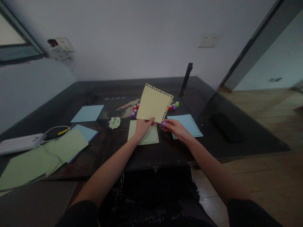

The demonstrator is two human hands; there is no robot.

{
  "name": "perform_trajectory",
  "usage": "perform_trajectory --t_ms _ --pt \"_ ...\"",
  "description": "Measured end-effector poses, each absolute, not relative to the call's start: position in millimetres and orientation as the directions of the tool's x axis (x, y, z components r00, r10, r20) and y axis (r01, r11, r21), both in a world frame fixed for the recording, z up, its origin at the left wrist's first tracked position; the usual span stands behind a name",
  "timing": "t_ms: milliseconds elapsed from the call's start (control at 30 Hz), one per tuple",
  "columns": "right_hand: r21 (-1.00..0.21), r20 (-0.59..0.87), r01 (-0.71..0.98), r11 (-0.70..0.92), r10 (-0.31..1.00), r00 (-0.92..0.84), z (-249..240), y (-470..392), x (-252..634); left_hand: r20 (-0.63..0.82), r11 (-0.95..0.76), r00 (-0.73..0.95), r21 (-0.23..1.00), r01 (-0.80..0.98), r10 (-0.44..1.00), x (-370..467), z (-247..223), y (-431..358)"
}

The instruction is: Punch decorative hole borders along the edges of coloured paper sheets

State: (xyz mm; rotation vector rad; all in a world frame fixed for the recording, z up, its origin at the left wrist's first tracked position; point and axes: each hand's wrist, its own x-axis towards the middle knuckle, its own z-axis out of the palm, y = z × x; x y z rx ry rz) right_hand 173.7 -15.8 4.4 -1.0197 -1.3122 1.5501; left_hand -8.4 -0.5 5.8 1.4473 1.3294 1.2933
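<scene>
Left hand (142,127): pinching yellow sheet (152,103) by its lower edge, above table (170,153).
Right hand (175,128): gripping purple punch (163,123) at the sheet's lower right corner.
Punch seating: best square to the edge, spacing even.

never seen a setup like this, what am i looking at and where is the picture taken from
There is no machine here: these are a person's bare hands, seen by one camera worn on their head, looking forward and down. The left hand holds up a pale yellow sheet with punched holes along two edges. The right hand holds a small purple thing at its lower corner. On the dark table lie blue sheets, a pale green sheet below the hands, and small colourful pieces partly hidden behind the raised sheet.
</scene>
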Motion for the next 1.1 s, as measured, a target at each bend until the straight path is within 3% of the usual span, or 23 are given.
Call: perform_trajectory --t_ms 867,1100 --pt "-0.972 -0.100 -0.188 -0.144 0.969 -0.224 4.1 -9.7 180.9 0.197 -0.172 -0.098 0.961 0.218 0.975 -15.2 12.6 0.8" --pt "-0.941 -0.169 -0.253 -0.225 0.959 -0.227 6.5 -9.5 182.7 0.185 -0.162 -0.086 0.961 0.224 0.979 -13.7 11.4 1.4"
